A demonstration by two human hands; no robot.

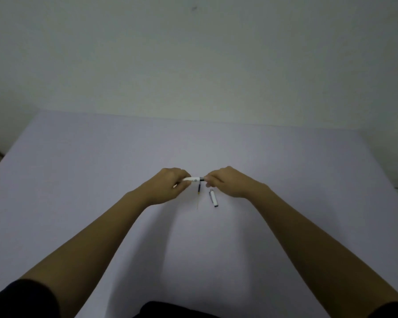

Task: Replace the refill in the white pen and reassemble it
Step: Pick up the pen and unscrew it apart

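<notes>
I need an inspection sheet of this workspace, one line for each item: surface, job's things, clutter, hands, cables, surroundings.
Surface: pale lilac table, plain.
Job's things: white pen barrel held level above the table between both hands, dark section at its right end; thin refill lying on the table below it; white pen cap lying to the right of the refill, apart from it.
Clutter: nothing seen.
Hands: left hand closed on the barrel; right hand pinching the dark end.
Cables: nothing seen.
Surroundings: bare pale wall behind the table.

A pale lilac table [78, 180] — plain whitish wall [193, 53] behind it.
</notes>
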